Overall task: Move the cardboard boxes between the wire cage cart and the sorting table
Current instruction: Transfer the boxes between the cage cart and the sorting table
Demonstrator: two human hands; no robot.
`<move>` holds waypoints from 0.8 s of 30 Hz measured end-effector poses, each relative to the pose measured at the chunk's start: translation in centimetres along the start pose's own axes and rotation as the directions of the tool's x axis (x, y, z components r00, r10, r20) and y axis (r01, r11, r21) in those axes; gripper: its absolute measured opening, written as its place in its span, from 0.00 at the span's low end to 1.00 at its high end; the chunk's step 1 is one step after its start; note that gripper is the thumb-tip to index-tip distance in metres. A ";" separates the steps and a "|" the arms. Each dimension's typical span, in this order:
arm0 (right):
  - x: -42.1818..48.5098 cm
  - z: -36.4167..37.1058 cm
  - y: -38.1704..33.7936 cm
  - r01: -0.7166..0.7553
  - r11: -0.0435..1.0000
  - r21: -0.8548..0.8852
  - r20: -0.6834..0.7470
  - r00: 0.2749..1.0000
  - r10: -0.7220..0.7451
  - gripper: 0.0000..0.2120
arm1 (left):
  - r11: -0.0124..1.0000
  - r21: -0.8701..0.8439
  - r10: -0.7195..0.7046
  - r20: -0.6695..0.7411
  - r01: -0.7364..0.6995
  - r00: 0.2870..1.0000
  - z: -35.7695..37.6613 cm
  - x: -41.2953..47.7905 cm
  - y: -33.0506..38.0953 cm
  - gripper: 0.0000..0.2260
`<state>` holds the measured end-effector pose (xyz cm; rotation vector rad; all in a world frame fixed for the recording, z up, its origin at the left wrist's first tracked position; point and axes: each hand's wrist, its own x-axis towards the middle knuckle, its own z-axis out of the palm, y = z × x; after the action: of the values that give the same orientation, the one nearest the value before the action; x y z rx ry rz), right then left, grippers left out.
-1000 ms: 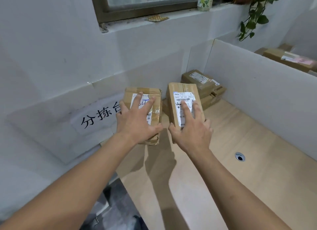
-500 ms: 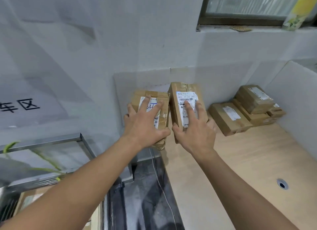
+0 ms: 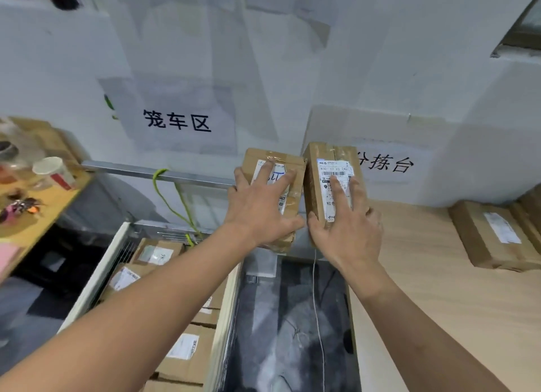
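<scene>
**Two cardboard boxes held over the gap between cart and table**

The left hand [image 3: 260, 213] grips the left cardboard box [image 3: 263, 157]: the fingers lie spread on its labelled face and the thumb hooks round the near edge, where the corner is crumpled. The right hand [image 3: 348, 230] grips the right cardboard box [image 3: 330, 157] in the same way, with the fingers over its barcode label.

Both boxes are in the air, side by side and almost touching. They are above the dark floor [image 3: 292, 318] between the wire cage cart [image 3: 96, 274] and the wooden sorting table [image 3: 439, 274].

More boxes [image 3: 181, 347] lie inside the cart, and one large box [image 3: 491, 236] lies on the table. On the wall, the sign 笼车区 [image 3: 177, 122] is above the cart. A green cord [image 3: 172, 198] hangs from the rail of the cart.
</scene>
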<state>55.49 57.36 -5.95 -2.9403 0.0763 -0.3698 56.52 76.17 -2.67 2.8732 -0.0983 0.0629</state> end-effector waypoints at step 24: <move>-7.6 7.6 -12.4 0.606 0.769 0.205 0.325 0.699 -0.637 0.40 | 0.747 -0.039 -0.664 0.026 0.664 0.748 4.7 -18.9 -11.8 0.46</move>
<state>50.38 71.42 -12.81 -2.7982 -0.9900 0.1307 38.74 87.42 -11.26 2.6792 0.9141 -0.0936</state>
